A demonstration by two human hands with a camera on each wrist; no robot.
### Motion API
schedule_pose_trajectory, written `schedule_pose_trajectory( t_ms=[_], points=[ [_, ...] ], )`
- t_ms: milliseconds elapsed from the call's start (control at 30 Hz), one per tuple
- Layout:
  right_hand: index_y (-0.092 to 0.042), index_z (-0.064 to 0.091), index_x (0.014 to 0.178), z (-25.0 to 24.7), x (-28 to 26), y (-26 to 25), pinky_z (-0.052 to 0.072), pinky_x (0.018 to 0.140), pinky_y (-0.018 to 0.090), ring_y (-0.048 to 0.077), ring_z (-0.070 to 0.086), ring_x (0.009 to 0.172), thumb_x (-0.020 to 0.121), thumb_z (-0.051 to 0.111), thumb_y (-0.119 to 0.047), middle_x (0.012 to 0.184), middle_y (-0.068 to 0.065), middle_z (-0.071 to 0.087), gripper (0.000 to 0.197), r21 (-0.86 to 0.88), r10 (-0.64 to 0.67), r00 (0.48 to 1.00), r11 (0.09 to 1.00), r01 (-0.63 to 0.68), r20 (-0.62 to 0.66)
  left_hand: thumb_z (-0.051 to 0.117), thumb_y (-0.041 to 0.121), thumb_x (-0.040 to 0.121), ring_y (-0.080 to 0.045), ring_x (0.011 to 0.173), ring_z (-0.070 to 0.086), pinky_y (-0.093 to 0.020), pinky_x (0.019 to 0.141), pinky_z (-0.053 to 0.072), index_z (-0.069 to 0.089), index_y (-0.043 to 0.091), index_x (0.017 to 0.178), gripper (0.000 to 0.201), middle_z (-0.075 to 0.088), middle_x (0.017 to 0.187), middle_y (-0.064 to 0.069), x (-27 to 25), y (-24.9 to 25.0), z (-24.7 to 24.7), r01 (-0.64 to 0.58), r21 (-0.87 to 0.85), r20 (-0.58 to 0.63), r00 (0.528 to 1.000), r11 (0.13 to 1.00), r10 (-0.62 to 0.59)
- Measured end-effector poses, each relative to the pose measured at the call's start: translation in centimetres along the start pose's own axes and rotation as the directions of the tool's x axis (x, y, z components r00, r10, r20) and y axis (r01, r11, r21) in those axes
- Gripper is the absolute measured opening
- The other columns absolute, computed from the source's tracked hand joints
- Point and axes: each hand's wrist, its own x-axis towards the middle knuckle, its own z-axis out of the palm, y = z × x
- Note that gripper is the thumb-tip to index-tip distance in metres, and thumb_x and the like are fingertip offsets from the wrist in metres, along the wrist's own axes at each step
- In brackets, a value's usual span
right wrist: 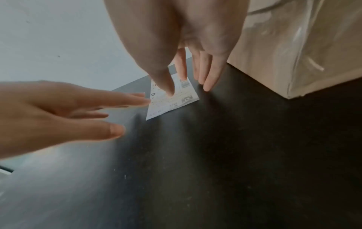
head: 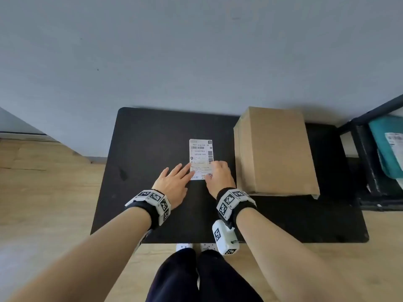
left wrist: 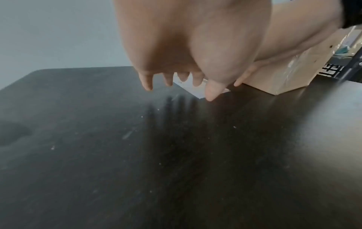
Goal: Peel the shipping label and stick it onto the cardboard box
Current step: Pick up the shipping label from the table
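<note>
The label point(head: 201, 158) lies flat on the table point(head: 152, 138) between both hands. The left hand point(head: 174, 184), fingers straight, touches its near-left edge. The right hand point(head: 219, 174) seems to press it, fingers extended. The box point(head: 277, 149) stands just right of the right hand.

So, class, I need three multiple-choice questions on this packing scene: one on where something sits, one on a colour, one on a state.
1. Where is the cardboard box relative to the shipping label?
A. right of it
B. left of it
C. under it

2. What colour is the table?
A. white
B. black
C. green

3. How does the label lie?
A. stuck on the box
B. flat on the table
C. rolled up

Answers: 1 A, the head view shows the box to the right. 2 B, its surface is black. 3 B, it lies flat under fingertips of the left hand and right hand.
</note>
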Motion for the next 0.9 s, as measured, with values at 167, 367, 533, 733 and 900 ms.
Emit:
schedule_pose_trajectory(
  t_ms=[167, 367, 533, 733, 900],
  points=[
    [-0.009, 0.049, 0.125, 0.0, 0.8, 0.2, 0.052, 0.093, 0.032, 0.023, 0.054, 0.117, 0.088, 0.058, -0.007, 0.134, 0.009, 0.046, 0.038, 0.14, 0.086, 0.996, 0.987, -0.083, -0.019, 0.03, 0.039, 0.1, -0.016, 0.15, -0.001, -0.047, 0.122, 0.006, 0.005, 0.027, 0.152, 0.06, -0.004, 0.162, 0.009, 1.2, -0.4, 0.4, -0.038, 0.017, 0.016, 0.999, 0.999, 0.038],
    [-0.009, 0.051, 0.124, -0.5, 1.4, 0.6, 0.051, 0.093, 0.032, 0.025, 0.056, 0.115, 0.087, 0.056, 0.0, 0.131, 0.011, 0.049, 0.038, 0.308, 0.154, 0.988, 0.94, -0.145, -0.006, 0.027, 0.038, 0.1, -0.016, 0.15, -0.004, -0.048, 0.122, 0.002, 0.0, 0.028, 0.152, 0.059, -0.003, 0.162, 0.011, 1.3, -0.8, 0.7, -0.057, 0.075, 0.067, 0.996, 0.996, 0.052],
    [-0.006, 0.052, 0.124, -1.3, 1.6, 0.6, 0.043, 0.083, 0.023, 0.025, 0.057, 0.116, 0.088, 0.052, 0.0, 0.131, 0.011, 0.054, 0.037, 0.362, 0.172, 0.985, 0.917, -0.17, 0.025, 0.025, 0.036, 0.101, -0.016, 0.15, -0.003, -0.047, 0.122, 0.001, 0.0, 0.028, 0.152, 0.058, -0.002, 0.162, 0.011, 1.1, -0.8, 0.7, -0.076, 0.106, 0.066, 0.995, 0.992, 0.069],
    [-0.007, 0.048, 0.132, -1.3, 2.2, 0.8, 0.045, 0.091, 0.028, 0.025, 0.054, 0.122, 0.085, 0.054, 0.0, 0.135, 0.01, 0.054, 0.047, 0.413, 0.228, 0.969, 0.877, -0.247, 0.094, 0.024, 0.032, 0.101, -0.016, 0.15, -0.003, -0.047, 0.122, 0.0, -0.001, 0.03, 0.152, 0.057, -0.003, 0.162, 0.011, 0.8, -1.6, 0.7, -0.121, 0.159, 0.107, 0.989, 0.98, 0.104],
    [-0.008, 0.05, 0.129, -0.6, 2.7, 0.9, 0.053, 0.094, 0.04, 0.027, 0.059, 0.115, 0.082, 0.057, 0.001, 0.129, 0.012, 0.058, 0.048, 0.533, 0.303, 0.945, 0.784, -0.319, 0.121, 0.025, 0.031, 0.101, -0.016, 0.15, -0.003, -0.047, 0.121, 0.0, 0.0, 0.03, 0.152, 0.057, -0.002, 0.162, 0.011, 0.7, -1.8, 1.0, -0.126, 0.155, 0.092, 0.989, 0.98, 0.113]
  ],
)
